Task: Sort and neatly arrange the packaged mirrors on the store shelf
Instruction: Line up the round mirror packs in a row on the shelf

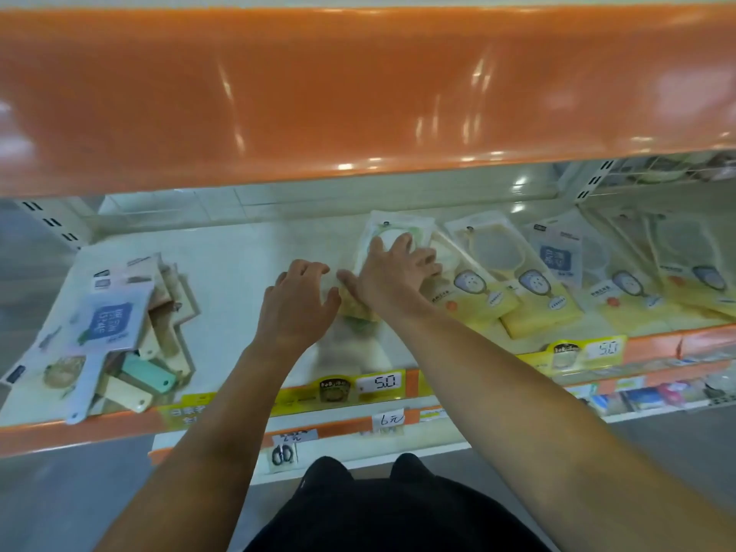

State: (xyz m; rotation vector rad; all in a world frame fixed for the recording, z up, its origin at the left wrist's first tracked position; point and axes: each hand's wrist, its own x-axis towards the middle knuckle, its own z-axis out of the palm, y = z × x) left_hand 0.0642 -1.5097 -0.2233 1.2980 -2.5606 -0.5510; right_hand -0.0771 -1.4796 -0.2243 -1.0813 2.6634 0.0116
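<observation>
Both bare forearms reach in from six o'clock over the pale shelf board [247, 249], which sits under a glossy orange upper shelf [318, 93]. The right hand [392, 272] lies spread, fingers straight, flat on top of a clear-wrapped hand mirror pack with a yellow card bottom [388, 233], pressing it down at the centre of the view; its thumb points toward nine o'clock. The left hand [300, 298] sits just beside it at nine o'clock, fingers bent at the pack's left edge, but whether they actually pinch the wrapper I cannot tell. From that pack toward three o'clock runs a row of similar yellow-carded mirror packs [533, 288], overlapping and tilted. Well apart at nine o'clock lies a loose pile of packaged mirrors with cream and mint handles [131, 344], topped by a white pack with a blue label. Along the orange front rail, at six o'clock, a white price tag reading 5.0 [380, 381] is fixed.
</observation>
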